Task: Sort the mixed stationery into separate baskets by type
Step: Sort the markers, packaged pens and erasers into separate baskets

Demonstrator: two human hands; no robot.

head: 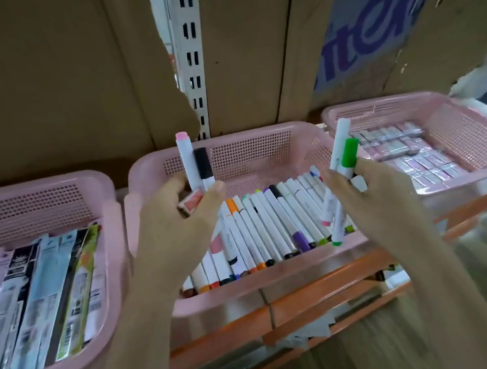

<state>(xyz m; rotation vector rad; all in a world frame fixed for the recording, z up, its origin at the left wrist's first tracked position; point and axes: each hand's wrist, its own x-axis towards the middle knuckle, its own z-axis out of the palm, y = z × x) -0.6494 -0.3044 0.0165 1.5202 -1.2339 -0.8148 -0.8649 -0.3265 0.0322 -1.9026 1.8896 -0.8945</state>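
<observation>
Three pink baskets stand in a row on an orange shelf. The middle basket [261, 138] holds several white markers with coloured caps [275, 223] lying side by side. Above it, my left hand [179, 220] grips upright markers, one pink-capped [186, 161] and one black-capped [203, 166]. My right hand [368, 199] grips a bunch of markers, among them a green-capped one [350, 153] pointing up and others hanging down. The left basket [35, 190] contains flat packaged stationery [39, 291]. The right basket [410, 100] contains small wrapped boxes [410, 146].
Brown cardboard boxes [52, 85] and a white slotted shelf upright [190, 52] stand behind the baskets. The orange shelf edge [312, 296] runs under the baskets, with more items below it.
</observation>
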